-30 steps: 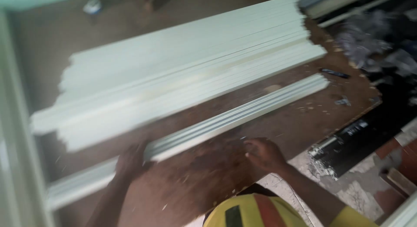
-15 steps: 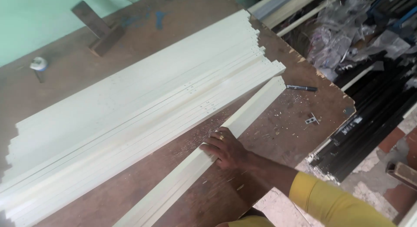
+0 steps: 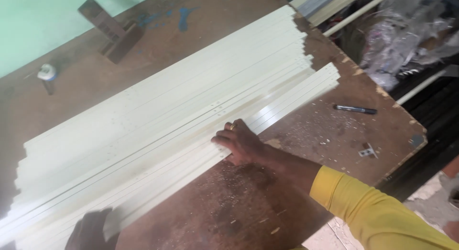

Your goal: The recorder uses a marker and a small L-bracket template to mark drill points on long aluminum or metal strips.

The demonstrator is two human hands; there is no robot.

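My right hand [image 3: 241, 142] lies flat and open on the near edge of the pale cream strips [image 3: 181, 111], fingers spread against the outermost strip, with a ring on one finger. It presses on them and does not grasp anything. My left hand [image 3: 91, 231] is at the bottom of the view, blurred, touching the near end of the same stack; I cannot tell if it is open or closed there. The strips lie side by side in a wide flat row across the brown worktable [image 3: 306, 149], diagonal from lower left to upper right. A black marker [image 3: 355, 109] lies on the table near the far ends of the strips. A small metal bracket [image 3: 367, 151] lies near the table edge. A dark wooden block [image 3: 109, 31] sits beyond the strips.
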